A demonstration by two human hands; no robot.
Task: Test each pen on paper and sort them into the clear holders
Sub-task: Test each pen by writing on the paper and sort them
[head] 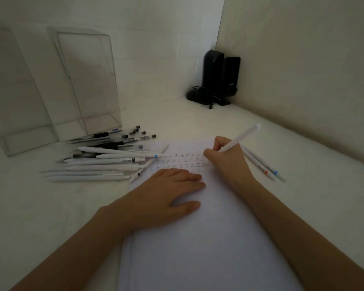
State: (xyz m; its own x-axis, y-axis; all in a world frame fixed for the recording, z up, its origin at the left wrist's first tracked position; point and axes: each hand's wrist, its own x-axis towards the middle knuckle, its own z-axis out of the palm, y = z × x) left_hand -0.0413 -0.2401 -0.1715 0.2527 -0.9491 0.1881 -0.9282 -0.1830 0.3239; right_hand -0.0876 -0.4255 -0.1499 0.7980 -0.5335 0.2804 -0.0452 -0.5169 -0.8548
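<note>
Fingers (215, 143) of the right hand (227, 162) curled around a white pen (242, 137), tip hidden against the paper (208, 238), left hand (166, 192) flat with fingers straight on the sheet, loose pens (105, 158) piled just left, clear holders (51, 89) behind them

A person is working at a white desk (313, 175) boxed in by plain white partition walls (303, 59), suggesting an office cubicle or study booth. Black computer speakers (213, 70) are standing in the desk's far right corner, while clear holders (88, 80), loose pens (97, 162) and stacked paper (198, 259) are crowding its left side and front edge.
</note>
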